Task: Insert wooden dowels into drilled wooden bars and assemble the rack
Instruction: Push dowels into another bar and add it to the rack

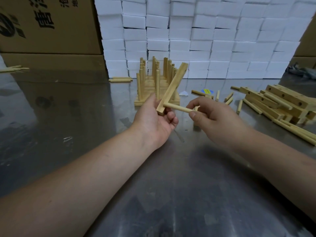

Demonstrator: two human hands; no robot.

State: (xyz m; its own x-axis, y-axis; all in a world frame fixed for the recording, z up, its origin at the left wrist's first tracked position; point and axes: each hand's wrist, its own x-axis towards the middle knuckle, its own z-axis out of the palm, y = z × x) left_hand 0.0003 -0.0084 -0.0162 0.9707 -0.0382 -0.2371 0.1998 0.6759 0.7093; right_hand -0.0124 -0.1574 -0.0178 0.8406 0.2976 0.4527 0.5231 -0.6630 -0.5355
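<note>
My left hand grips the near end of a pale wooden bar, which slants up and away to the right. A wooden dowel sticks out sideways from the bar's lower end, its left tip at the bar. My right hand pinches the dowel's right end between thumb and fingers. Behind the bar stands a row of finished racks with many upright dowels. A pile of drilled bars lies at the right, and loose dowels are scattered beside it.
The work surface is a shiny metal table. White foam blocks are stacked as a wall at the back. Cardboard boxes stand at back left. Two dowels lie by the foam, more dowels at far left.
</note>
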